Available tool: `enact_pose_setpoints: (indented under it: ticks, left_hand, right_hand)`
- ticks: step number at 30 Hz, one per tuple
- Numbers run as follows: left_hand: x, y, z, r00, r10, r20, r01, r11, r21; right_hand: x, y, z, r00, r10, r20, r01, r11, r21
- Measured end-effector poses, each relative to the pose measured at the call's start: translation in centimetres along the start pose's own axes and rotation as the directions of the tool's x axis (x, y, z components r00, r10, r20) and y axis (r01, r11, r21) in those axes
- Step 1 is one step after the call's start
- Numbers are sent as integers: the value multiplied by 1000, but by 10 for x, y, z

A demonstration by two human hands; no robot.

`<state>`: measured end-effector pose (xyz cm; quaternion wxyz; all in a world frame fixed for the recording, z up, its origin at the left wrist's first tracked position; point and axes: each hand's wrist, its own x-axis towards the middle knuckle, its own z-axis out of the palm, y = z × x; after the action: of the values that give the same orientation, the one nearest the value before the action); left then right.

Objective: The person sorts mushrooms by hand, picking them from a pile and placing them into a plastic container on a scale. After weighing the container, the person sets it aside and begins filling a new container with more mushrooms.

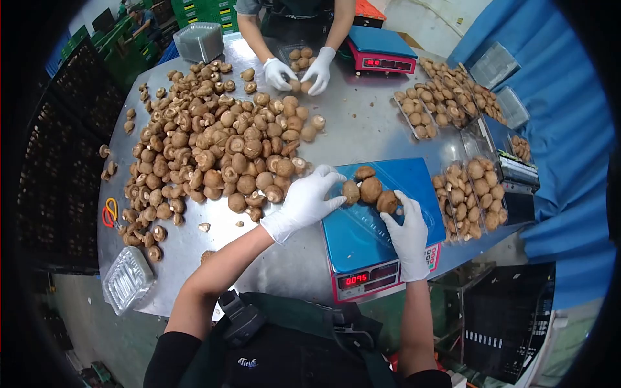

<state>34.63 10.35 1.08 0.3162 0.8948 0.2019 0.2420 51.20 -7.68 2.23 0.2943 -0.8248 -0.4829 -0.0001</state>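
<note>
In white gloves, both of my hands work over a clear plastic tray (370, 223) on the blue pan of a digital scale (414, 174). My left hand (309, 202) has its thumb and fingers closed about a brown shiitake mushroom (350, 192) at the tray's left side. On the right, my right hand (409, 236) pinches another mushroom (387, 202) between thumb and fingers. Between them lie a larger mushroom (370, 190) and a smaller one (365, 172). Red digits glow on the scale's display (356, 279).
A big heap of loose mushrooms (213, 142) covers the table's left half. Filled trays (475, 194) line the right. Across the table, a co-worker's gloved hands (279, 74) handle mushrooms beside a second scale (381, 48). Scissors (110, 212) and empty trays (127, 279) sit at left.
</note>
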Motion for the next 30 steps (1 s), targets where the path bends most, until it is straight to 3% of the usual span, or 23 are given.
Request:
enact_pose_setpoints:
  ticks: [2, 5, 9, 12, 14, 16, 18, 20, 22, 23, 24, 26, 27, 28, 30]
  left_hand:
    - [-1, 1, 0, 1000, -21, 8, 21, 1000, -2]
    - [-2, 2, -2, 997, -72, 33, 73, 997, -25]
    - [-3, 8, -5, 990, -119, 76, 124, 990, -71]
    - [-3, 3, -3, 995, -86, 58, 90, 993, -79]
    - [-5, 5, -5, 993, -103, 50, 109, 987, -115]
    - [-6, 8, -10, 991, -129, 42, 134, 980, -149]
    - [-6, 11, -12, 980, -184, -76, 165, 964, -210]
    - [-3, 19, -15, 972, -224, -66, 195, 934, -298]
    - [1, 36, -19, 912, -356, 206, 390, 592, -705]
    - [3, 34, -9, 972, -205, 115, 223, 652, -725]
    - [1, 44, -4, 967, -207, 150, 243, 563, -790]
    - [-1, 49, 11, 978, -105, 178, 205, 599, -774]
    - [-2, 54, 17, 974, -98, 205, 221, 618, -755]
    - [-2, 53, 19, 991, -37, 125, 111, 740, -663]
    - [-5, 54, 15, 989, -36, 141, 133, 606, -785]
  right_hand:
    - [4, -2, 0, 995, 99, -20, -99, 995, 4]
    - [5, 2, 8, 985, 120, -122, -126, 991, -42]
    - [9, -1, 13, 979, 163, -125, -168, 985, -32]
    - [10, 1, 10, 980, 173, -97, -173, 985, 9]
    - [7, 1, 6, 982, 178, -68, -163, 971, 176]
    - [1, -5, 0, 976, 179, -126, -158, 974, 166]
    - [-7, -10, -5, 967, 182, -179, -155, 976, 155]
    - [-14, -18, -10, 975, 79, -206, -48, 988, 149]
    - [-18, -45, -15, 984, 70, -165, -32, 975, 222]
    - [-19, -57, -16, 993, -15, -115, 42, 972, 232]
    - [-20, -66, -14, 992, -106, -64, 118, 961, 248]
    - [-19, -72, -6, 982, -182, -44, 187, 946, 264]
    - [-19, -69, -5, 988, -144, -55, 153, 957, 245]
    - [-18, -66, -2, 992, -109, -65, 121, 967, 226]
    - [-18, -63, -3, 998, 49, -35, -35, 944, 329]
